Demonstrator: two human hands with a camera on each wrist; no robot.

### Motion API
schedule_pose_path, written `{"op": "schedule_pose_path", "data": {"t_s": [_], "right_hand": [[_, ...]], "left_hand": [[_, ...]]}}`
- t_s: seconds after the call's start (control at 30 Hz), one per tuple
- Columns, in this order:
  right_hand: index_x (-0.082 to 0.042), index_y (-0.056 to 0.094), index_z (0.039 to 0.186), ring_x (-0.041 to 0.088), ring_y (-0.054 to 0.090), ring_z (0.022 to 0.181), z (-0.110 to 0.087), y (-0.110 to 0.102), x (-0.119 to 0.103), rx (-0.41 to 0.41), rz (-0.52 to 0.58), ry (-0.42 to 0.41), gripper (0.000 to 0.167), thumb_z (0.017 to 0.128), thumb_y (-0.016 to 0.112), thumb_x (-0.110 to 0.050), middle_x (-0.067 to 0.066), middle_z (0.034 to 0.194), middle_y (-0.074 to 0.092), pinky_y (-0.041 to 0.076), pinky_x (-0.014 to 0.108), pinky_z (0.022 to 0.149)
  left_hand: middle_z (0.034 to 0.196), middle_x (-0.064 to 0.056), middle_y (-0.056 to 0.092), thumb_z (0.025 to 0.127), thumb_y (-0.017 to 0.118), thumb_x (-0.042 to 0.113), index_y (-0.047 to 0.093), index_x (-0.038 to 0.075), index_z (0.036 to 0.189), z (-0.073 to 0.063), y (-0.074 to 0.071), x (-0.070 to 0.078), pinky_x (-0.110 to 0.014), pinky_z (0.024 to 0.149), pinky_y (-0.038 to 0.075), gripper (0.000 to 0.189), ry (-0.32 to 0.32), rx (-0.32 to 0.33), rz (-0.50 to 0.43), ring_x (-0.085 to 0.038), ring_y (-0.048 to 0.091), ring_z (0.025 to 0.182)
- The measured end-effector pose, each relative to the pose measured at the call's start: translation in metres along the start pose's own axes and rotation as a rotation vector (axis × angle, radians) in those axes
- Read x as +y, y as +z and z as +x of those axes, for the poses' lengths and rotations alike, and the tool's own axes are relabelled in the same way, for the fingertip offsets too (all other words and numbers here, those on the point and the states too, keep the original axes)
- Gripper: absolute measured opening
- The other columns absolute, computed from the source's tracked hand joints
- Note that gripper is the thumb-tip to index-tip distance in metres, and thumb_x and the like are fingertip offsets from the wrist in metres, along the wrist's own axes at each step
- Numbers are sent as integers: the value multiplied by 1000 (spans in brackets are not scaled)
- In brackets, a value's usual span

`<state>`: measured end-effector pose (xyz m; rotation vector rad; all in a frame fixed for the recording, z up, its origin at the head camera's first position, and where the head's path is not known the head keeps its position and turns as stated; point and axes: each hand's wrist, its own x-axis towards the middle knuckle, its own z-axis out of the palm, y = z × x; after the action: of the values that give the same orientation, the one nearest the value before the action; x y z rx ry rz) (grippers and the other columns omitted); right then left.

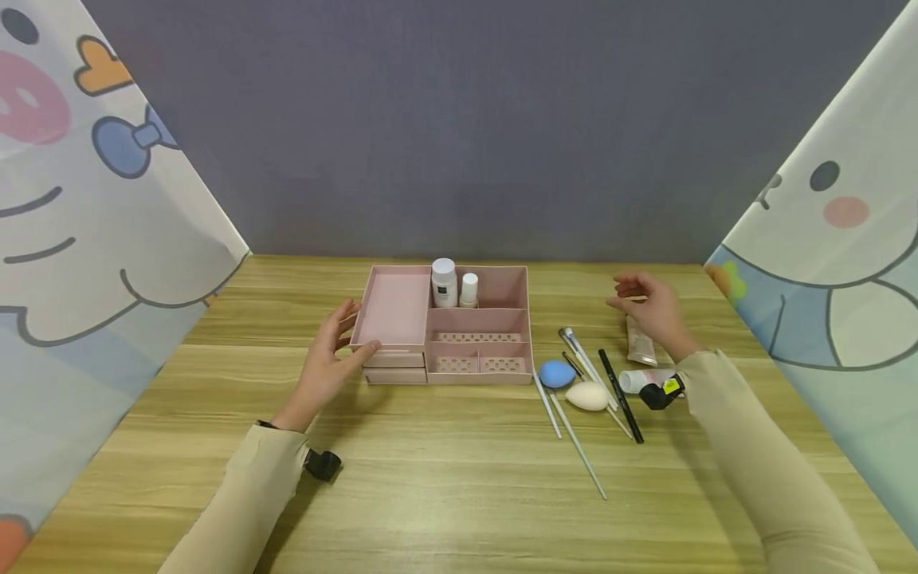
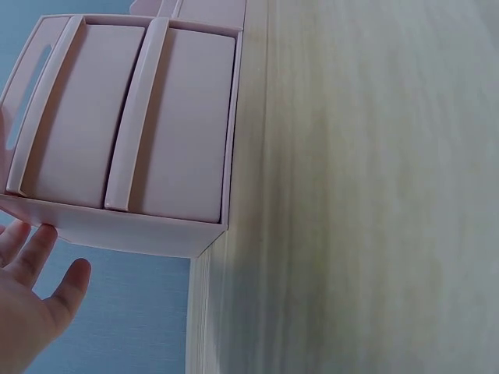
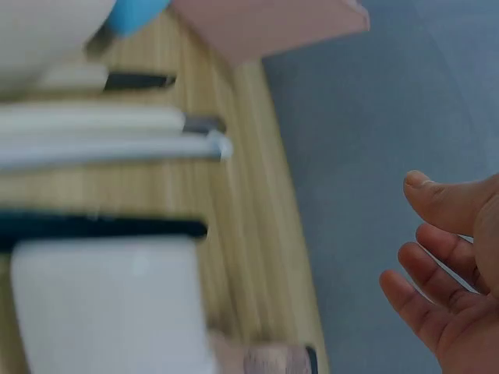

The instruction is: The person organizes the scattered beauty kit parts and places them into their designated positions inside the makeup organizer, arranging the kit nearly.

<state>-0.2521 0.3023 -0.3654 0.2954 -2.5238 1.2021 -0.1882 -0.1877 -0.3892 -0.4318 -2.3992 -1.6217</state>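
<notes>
A pink desktop organizer (image 1: 393, 307) with two small drawers (image 2: 179, 125) stands at the back middle of the table. My left hand (image 1: 326, 371) rests against its left side, fingers straight and spread, thumb by the front corner. In the organizer's back compartment stand a white bottle (image 1: 444, 287) and a smaller white-capped bottle (image 1: 469, 291). My right hand (image 1: 656, 315) hovers at the right, fingers loosely bent and nothing between them. Under it in the head view lies a beige tube (image 1: 641, 347), partly hidden by the hand.
Right of the organizer lie a blue makeup sponge (image 1: 556, 374), a cream makeup sponge (image 1: 587, 396), several makeup brushes (image 1: 578, 446), a black pen-like stick (image 1: 622, 399) and a white tube (image 1: 634, 381). A grey panel (image 1: 459, 143) rises behind the table, with printed cloths at both sides.
</notes>
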Motion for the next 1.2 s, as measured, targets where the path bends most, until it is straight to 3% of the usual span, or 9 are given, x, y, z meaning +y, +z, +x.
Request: {"op": "schedule_pose_path", "data": {"t_s": [0.07,0.17,0.3,0.4,0.5,0.57,0.67,0.9,1.2], "right_hand": [[12,59,122,-1,56,86,-3,-4,6,-9,-26,-3,37,90,72,-1,32,109,62,42,5,72],[11,59,123,20,63,92,-8,-11,12,-36,-66,13,38,89,72,1,32,110,62,41,5,71],[11,58,123,47,59,101,-13,-18,21,-78,-107,21,38,88,72,2,33,110,61,40,8,71],[11,58,122,49,57,104,-17,-22,27,-120,-132,20,37,90,71,0,33,112,60,45,18,75],[13,57,121,48,56,105,-19,-27,32,-166,-150,5,35,91,69,2,35,115,60,52,37,81],[14,57,121,49,55,107,-20,-29,35,-200,-170,-4,34,90,68,4,35,116,59,51,50,84],[15,57,120,50,53,109,-21,-32,40,-241,-198,-8,34,89,67,7,36,118,58,49,59,87],[10,62,118,53,49,113,-22,-35,49,-326,-277,-5,34,85,57,13,35,122,55,45,64,90],[3,71,105,49,58,102,-23,-35,58,-366,-357,-242,42,71,57,23,28,111,62,50,56,78]], "left_hand": [[154,-23,33,92,68,2,22,-6,154,0,0,-1,-55,108,33,78,2,2,2,-42,36,138],[154,-24,33,92,68,2,22,-8,153,0,1,-1,-56,108,33,76,6,4,1,-43,36,138],[154,-24,34,92,67,1,23,-8,153,0,1,0,-57,107,33,76,12,6,4,-44,36,138],[154,-25,34,92,67,0,23,-8,153,0,1,0,-57,107,33,76,19,8,9,-44,36,137],[153,-25,34,91,68,-1,23,-9,152,0,1,1,-57,107,33,76,21,11,8,-45,36,137],[153,-25,34,91,68,-1,23,-9,152,0,1,1,-58,107,33,76,21,12,5,-45,36,137],[153,-25,33,91,68,0,23,-9,152,0,1,1,-58,107,33,76,20,14,1,-45,37,137],[154,-25,33,91,68,0,23,-8,152,0,1,1,-58,107,33,77,22,17,9,-45,37,137],[154,-24,33,92,68,2,23,-7,153,-2,1,2,-57,107,33,76,12,15,4,-44,36,138]]}}
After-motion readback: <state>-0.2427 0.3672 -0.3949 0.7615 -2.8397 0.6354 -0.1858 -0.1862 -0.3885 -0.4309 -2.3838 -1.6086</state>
